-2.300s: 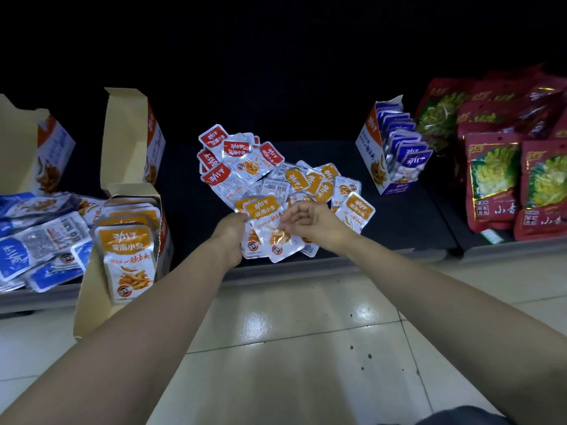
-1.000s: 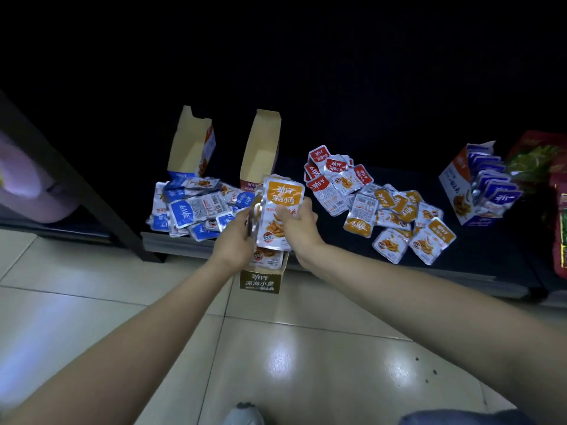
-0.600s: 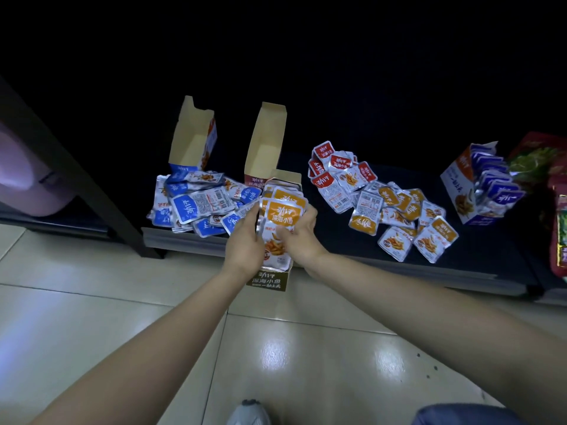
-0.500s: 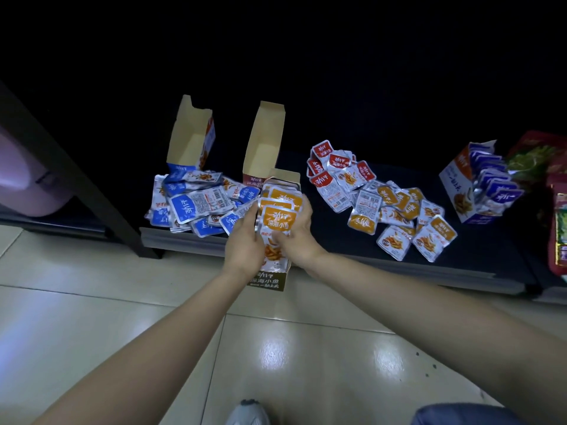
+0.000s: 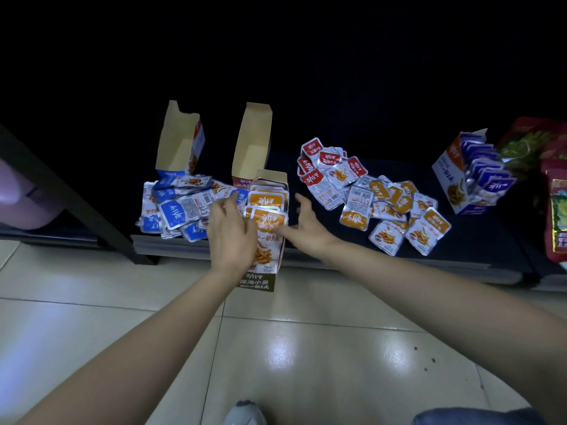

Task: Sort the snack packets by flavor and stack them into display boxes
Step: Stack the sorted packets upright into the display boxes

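Head camera, and we're looking down at a low dark shelf [image 5: 399, 266] above a tiled floor [image 5: 306, 363]. Dead centre sits the orange display box [image 5: 256, 283], its front end jutting past the shelf's edge and its tall flap [image 5: 253, 139] standing up behind. Inside it, orange packets [image 5: 267, 217] are stacked front to back. Our left hand [image 5: 230, 237] lies against the left side of the front packet, fingers fairly straight and spread, gripping nothing. Our right hand [image 5: 306, 230] hangs just right of the box, fingers fanned wide, thumb reaching toward the front packet's right edge; whether it actually touches, we can't tell. It holds nothing either. Left of the box, a heap of blue packets [image 5: 178, 210] lies in front of an open blue-sided box [image 5: 181, 142]. Over to the right we've got red packets [image 5: 325, 167] at the back and loose orange ones [image 5: 405, 216] spilling toward the front. Further right, a third box [image 5: 451, 176] holds a row of purple packets [image 5: 491, 179], with big red bags [image 5: 555, 210] at the frame's edge
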